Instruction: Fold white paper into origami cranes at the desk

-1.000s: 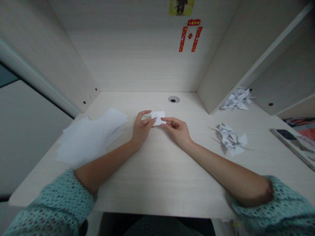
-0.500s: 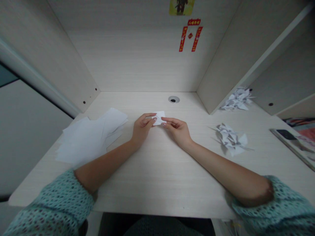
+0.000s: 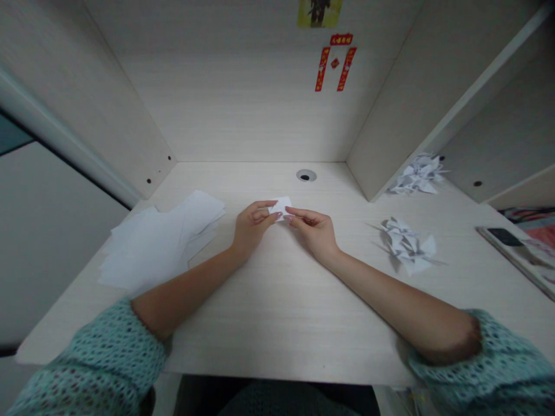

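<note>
A small folded piece of white paper (image 3: 281, 203) is held between my two hands over the middle of the desk. My left hand (image 3: 252, 225) pinches its left side, with the thumb across the front and the index finger along the upper edge. From the other side, my right hand (image 3: 315, 230) grips the right edge between thumb and fingers. The fingertips cover part of the paper, so its exact folded shape is hard to make out. Left of my left hand lies a spread stack of white paper sheets (image 3: 160, 242).
A pile of folded white paper pieces (image 3: 407, 242) lies right of my right arm, and a second pile (image 3: 418, 173) sits behind it by the divider panel (image 3: 390, 115). A phone (image 3: 515, 254) is at the far right. A round cable hole (image 3: 306, 175) is near the back wall.
My left thumb has slid a little to the right across the folded paper, closer to my right thumb. My right hand has hardly moved.
</note>
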Tool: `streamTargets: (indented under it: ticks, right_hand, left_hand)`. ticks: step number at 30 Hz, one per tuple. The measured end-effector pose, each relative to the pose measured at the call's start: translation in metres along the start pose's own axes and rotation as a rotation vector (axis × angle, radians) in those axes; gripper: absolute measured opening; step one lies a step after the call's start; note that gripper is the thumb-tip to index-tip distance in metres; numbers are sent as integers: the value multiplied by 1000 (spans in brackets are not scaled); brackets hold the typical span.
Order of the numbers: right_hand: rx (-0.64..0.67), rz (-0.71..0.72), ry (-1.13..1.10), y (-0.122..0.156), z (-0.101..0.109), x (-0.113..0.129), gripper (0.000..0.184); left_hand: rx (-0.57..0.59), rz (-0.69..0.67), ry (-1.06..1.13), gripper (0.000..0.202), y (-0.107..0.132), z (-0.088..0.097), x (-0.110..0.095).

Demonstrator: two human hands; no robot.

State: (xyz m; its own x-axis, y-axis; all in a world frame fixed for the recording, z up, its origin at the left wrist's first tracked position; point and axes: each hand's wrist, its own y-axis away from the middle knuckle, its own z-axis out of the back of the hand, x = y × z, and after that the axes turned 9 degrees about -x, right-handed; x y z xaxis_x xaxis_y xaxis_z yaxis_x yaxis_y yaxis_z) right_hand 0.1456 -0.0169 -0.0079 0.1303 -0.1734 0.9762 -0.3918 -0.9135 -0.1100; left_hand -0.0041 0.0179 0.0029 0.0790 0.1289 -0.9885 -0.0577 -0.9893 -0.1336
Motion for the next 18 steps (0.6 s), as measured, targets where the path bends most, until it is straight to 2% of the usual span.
streamTargets:
  ticks: [18]
  right_hand:
    - [-10, 16, 19, 2, -1, 4, 27]
  left_hand:
    - [19, 18, 1, 39, -1, 1, 3]
